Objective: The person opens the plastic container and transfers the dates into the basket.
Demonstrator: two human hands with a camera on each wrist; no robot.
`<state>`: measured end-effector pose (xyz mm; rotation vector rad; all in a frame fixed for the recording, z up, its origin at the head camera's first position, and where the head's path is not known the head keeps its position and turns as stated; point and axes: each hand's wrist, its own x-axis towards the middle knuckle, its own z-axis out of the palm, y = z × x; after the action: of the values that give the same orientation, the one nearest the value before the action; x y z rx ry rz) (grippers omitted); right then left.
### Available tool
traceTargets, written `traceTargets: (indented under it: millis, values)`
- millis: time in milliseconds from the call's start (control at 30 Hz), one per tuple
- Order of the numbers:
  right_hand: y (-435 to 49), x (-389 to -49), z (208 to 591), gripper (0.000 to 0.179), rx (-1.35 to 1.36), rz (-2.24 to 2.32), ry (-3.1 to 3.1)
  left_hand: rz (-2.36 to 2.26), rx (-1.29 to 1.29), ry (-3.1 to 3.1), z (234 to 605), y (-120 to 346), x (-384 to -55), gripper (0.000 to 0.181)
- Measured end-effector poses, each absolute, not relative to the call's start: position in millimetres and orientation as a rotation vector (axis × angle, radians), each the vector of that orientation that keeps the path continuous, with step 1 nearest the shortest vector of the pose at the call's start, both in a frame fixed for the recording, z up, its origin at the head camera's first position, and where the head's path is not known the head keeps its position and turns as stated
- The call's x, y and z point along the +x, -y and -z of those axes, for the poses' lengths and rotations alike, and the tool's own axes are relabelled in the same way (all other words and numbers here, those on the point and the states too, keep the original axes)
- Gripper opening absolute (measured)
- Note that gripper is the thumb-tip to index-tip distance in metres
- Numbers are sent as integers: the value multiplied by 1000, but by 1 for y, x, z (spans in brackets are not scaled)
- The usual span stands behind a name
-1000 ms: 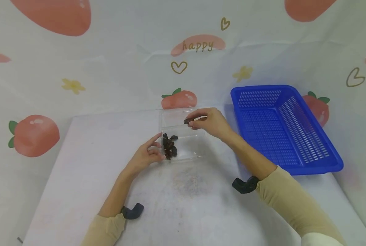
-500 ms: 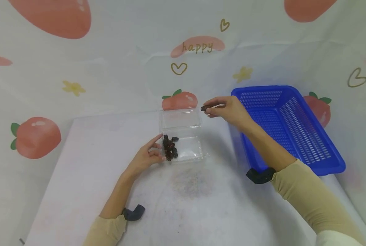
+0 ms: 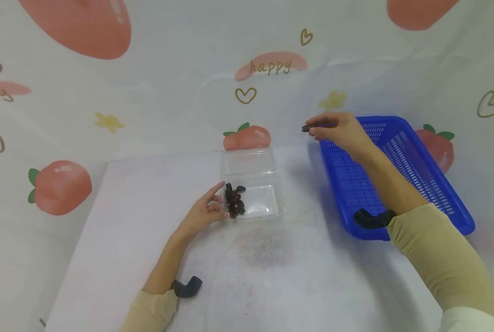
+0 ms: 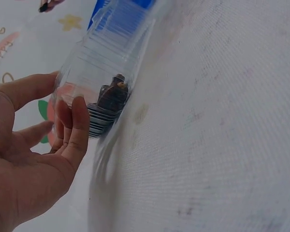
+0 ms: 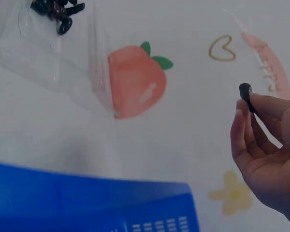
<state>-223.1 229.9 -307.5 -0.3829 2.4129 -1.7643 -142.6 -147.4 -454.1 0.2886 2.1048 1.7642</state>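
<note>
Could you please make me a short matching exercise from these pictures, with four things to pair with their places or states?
Column one:
1. Left hand
2. Right hand
3. Basket
4. Plastic box

Column two (head view):
A. Pinches a dark piece
B. Blue, with slots in its sides
C. Clear, with its lid open
D. At the left side of the box

Right pairs: 1-D, 2-A, 3-B, 4-C.
</note>
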Motion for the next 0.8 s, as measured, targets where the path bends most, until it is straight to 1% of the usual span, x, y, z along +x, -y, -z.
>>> traceTargets:
  millis: [100, 267, 367, 500, 667, 800]
  values:
    - [-245, -232, 315, 38, -380, 1881, -2360, -1769, 286, -2083, 448, 146, -141, 86]
    - [-267, -238, 326, 40, -300, 1870, -2390, -1733, 266, -2092, 435, 144, -136, 84]
    - [-276, -238, 332, 40, -255, 1851, -2398, -1743, 262, -2100, 448, 147, -137, 85]
    - [-287, -243, 343, 39, -253, 1985, -2287, -1781, 262, -2104, 460, 148, -137, 85]
    - [-299, -250, 357, 34, -213, 2177, -2085, -1784, 263, -2125, 462, 148, -138, 84]
    - [-308, -255, 369, 34, -141, 2120, -2136, -1766, 247, -2123, 458, 148, -139, 85]
